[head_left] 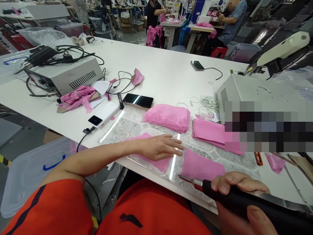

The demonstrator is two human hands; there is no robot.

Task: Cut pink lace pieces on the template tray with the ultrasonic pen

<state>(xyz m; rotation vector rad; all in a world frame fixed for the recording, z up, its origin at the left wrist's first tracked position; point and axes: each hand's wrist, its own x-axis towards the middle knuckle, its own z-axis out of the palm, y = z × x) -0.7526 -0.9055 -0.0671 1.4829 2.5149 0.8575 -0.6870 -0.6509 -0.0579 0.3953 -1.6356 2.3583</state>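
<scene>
My left hand (160,147) lies flat, palm down, with its fingers stretched to the right over a flat pink cloth piece (158,164) at the table's front edge. In my right hand (241,189) is a thick black-handled tool (225,192) with a narrow metal tip, which points left. The tip is close to the lower edge of a second flat pink cloth (201,164); I cannot tell whether they touch. Beyond my left hand sits a stack of fluffy pink cloths (168,117). A smooth folded pink stack (209,130) lies to its right.
Clear patterned sheeting (127,125) covers the front of the white table (161,75). A grey box with a corded tool (73,75) stands left, another grey box (249,91) right. Phones (138,100), a power bank (104,115) and thin cords (209,102) lie around. Two people work behind.
</scene>
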